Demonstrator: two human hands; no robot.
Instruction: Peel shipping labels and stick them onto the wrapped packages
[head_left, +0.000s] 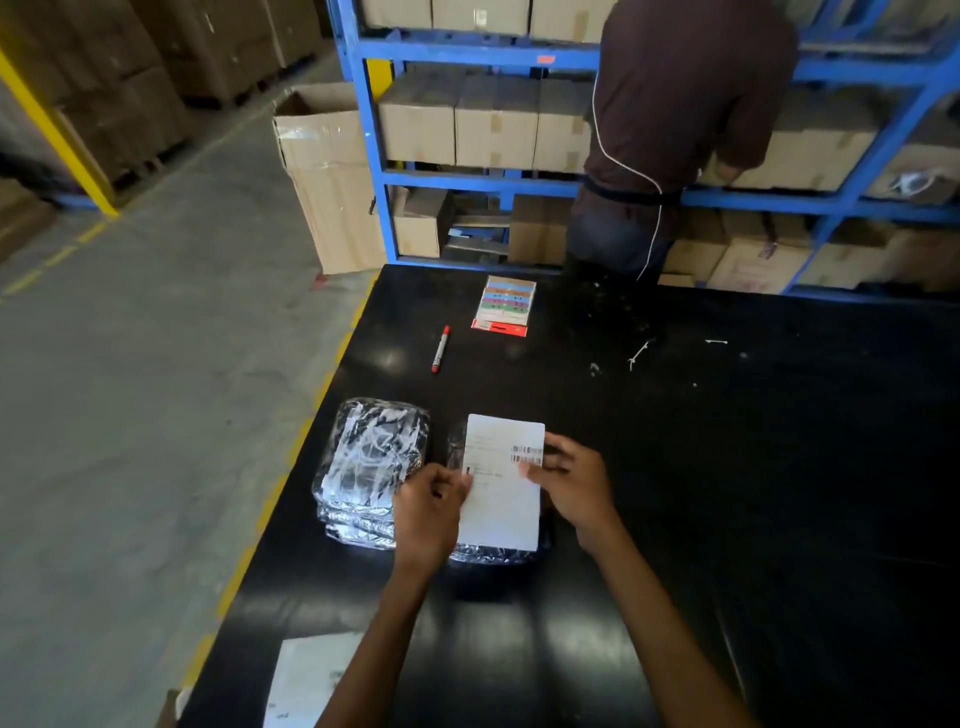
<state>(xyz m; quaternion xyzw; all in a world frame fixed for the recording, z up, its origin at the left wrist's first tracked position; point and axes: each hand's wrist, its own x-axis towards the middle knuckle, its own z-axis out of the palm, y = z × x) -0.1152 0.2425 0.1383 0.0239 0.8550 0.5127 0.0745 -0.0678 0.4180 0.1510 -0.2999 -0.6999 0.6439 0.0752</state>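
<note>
Head camera: my left hand (426, 512) pinches the left edge of the white shipping label (501, 499), and my right hand (571, 486) pinches the right edge by the barcode. The label sits over a wrapped package (488, 555) on the black table (727, 467), beside a stack of packages (371, 457).

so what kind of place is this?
Most likely a warehouse packing station: blue racking full of cardboard cartons, a black table with plastic-wrapped packages, and a shipping label held by the left hand and right hand.

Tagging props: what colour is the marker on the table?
The marker is red with a pale mid-barrel band; head view shows it best.
</note>
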